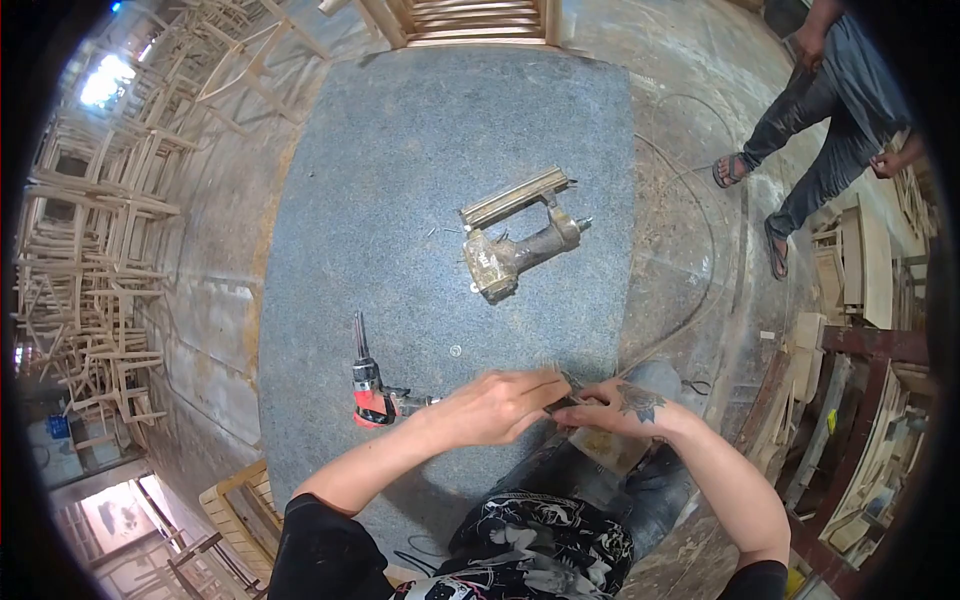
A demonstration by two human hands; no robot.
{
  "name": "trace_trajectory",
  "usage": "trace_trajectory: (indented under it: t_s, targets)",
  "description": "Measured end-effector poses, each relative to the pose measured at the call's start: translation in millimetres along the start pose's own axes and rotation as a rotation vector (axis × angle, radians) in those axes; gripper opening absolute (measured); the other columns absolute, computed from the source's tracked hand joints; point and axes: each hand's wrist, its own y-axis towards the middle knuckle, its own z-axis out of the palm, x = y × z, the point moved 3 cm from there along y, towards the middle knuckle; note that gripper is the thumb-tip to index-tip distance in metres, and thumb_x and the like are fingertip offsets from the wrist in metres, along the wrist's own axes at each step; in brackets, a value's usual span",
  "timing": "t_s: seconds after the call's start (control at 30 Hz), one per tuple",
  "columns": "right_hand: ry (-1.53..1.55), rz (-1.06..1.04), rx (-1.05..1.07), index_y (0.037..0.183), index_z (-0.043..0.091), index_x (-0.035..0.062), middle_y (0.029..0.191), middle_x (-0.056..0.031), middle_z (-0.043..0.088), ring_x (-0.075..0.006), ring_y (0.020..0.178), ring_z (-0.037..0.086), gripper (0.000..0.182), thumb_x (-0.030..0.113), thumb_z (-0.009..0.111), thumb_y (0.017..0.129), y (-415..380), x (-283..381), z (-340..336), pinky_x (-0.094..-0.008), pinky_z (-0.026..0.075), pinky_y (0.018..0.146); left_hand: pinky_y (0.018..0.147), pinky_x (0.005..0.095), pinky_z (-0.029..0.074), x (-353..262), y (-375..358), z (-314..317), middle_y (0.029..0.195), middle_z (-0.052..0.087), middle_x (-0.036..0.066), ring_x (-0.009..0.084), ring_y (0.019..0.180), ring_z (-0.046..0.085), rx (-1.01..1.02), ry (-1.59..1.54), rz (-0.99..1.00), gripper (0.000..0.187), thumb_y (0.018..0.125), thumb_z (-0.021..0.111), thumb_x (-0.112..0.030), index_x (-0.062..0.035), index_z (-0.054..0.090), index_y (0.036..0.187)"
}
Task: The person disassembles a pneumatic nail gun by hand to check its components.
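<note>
Close together in front of my lap are my left hand (510, 402) and my right hand (603, 408). The fingers of my left hand are bent and pressed together, slightly blurred, with their tips meeting the right hand. My right hand is closed, its fingers curled around a small dark thing between the hands that I cannot make out. Beyond them, a worn nail gun (540, 247) lies on its side on the blue-grey mat (390, 200). Left of my left forearm lies a red and black power tool (371, 392) with a long thin tip pointing away.
Another person (800, 120) in sandals stands at the right beyond the mat. An air hose (715, 230) curves across the floor there. Wooden chair frames (100, 260) are piled along the left. Wooden parts (865, 260) and a dark red frame (870, 400) stand at the right.
</note>
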Motion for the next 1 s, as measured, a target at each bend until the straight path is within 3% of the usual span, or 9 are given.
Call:
trace_trajectory:
  t_s: [0.13,0.27,0.37,0.4,0.47,0.67,0.83,0.9,1.0]
  targets:
    - [0.232,-0.117,-0.006,0.117,0.077,0.0017,0.097,-0.0083,0.076,-0.0154,0.092,0.066,0.064,0.060,0.073,0.092,9.5,-21.0,12.3,-0.0333,0.052,0.086,0.096,0.0461,0.061,0.5,-1.4,4.9,0.128,0.069,0.019,0.0388,0.116,0.069,0.011,-0.001,0.029,0.048,0.085,0.076,-0.008,-0.0006,0.064,0.131]
    - [0.102,-0.064,0.010,0.115,0.077,0.0004,0.103,-0.0106,0.078,-0.0162,0.095,0.068,0.060,0.056,0.073,0.093,9.0,-31.3,16.7,-0.0340,0.053,0.087,0.096,0.0441,0.060,15.6,3.2,-20.5,0.128,0.070,0.015,0.0335,0.116,0.071,0.008,0.020,-0.039,0.047,0.087,0.080,-0.019,-0.0033,0.067,0.129]
    - [0.088,-0.069,-0.005,0.113,0.077,-0.0012,0.098,-0.0120,0.077,-0.0167,0.092,0.068,0.059,0.054,0.073,0.093,2.8,-26.3,15.2,-0.0338,0.053,0.086,0.097,0.0402,0.056,100.1,4.5,-84.4,0.122,0.075,0.011,0.0242,0.110,0.072,-0.306,0.053,-0.330,0.041,0.086,0.081,-0.022,-0.0061,0.070,0.122]
    - [0.093,-0.062,-0.006,0.112,0.076,-0.0019,0.095,-0.0125,0.076,-0.0170,0.090,0.068,0.060,0.054,0.073,0.093,-2.0,-19.6,13.0,-0.0341,0.052,0.085,0.093,0.0411,0.057,148.7,-0.2,-90.8,0.119,0.075,0.013,0.0289,0.102,0.073,-0.463,0.137,-0.489,0.038,0.088,0.080,-0.020,-0.0074,0.071,0.122]
    - [0.092,-0.063,-0.009,0.109,0.076,-0.0029,0.090,-0.0133,0.075,-0.0171,0.088,0.067,0.061,0.055,0.073,0.092,-2.5,-18.3,13.5,-0.0350,0.052,0.083,0.089,0.0456,0.056,199.6,7.8,-101.0,0.114,0.072,0.016,0.0343,0.101,0.071,-0.443,0.334,-0.688,0.035,0.087,0.076,-0.013,-0.0082,0.070,0.121]
    - [0.087,-0.135,-0.117,0.099,0.074,-0.0022,0.083,-0.0170,0.072,-0.0249,0.084,0.068,0.062,0.059,0.070,0.091,-2.2,-31.9,24.8,-0.0400,0.051,0.081,0.085,0.0520,0.052,266.0,18.8,-75.4,0.105,0.062,0.018,0.0410,0.103,0.063,-0.351,0.750,-0.528,0.022,0.085,0.070,-0.005,-0.0060,0.067,0.107]
    - [-0.028,-0.183,-0.355,0.088,0.074,0.0017,0.083,-0.0194,0.071,-0.0387,0.088,0.068,0.060,0.061,0.066,0.089,-5.2,-33.6,45.1,-0.0464,0.049,0.089,0.081,0.0511,0.053,249.6,-10.5,-64.5,0.100,0.067,0.020,0.0450,0.091,0.065,-0.397,0.705,-0.575,0.008,0.094,0.064,-0.008,-0.0033,0.064,0.101]
    - [-0.062,-0.240,-0.462,0.087,0.074,0.0029,0.084,-0.0197,0.071,-0.0391,0.090,0.068,0.058,0.060,0.065,0.088,-4.0,-35.7,53.2,-0.0476,0.048,0.090,0.072,0.0403,0.054,198.5,-23.6,-58.9,0.091,0.070,0.019,0.0319,0.080,0.071,-0.569,0.448,-0.648,0.009,0.101,0.063,-0.008,-0.0001,0.062,0.104]
    - [-0.034,-0.247,-0.533,0.087,0.075,0.0034,0.085,-0.0206,0.072,-0.0399,0.090,0.069,0.055,0.058,0.066,0.088,-8.6,-33.3,62.0,-0.0487,0.047,0.092,0.072,0.0313,0.056,70.2,-34.6,-31.7,0.088,0.070,0.011,0.0175,0.080,0.071,-0.645,0.011,-0.592,0.005,0.104,0.060,-0.003,0.0011,0.062,0.105]
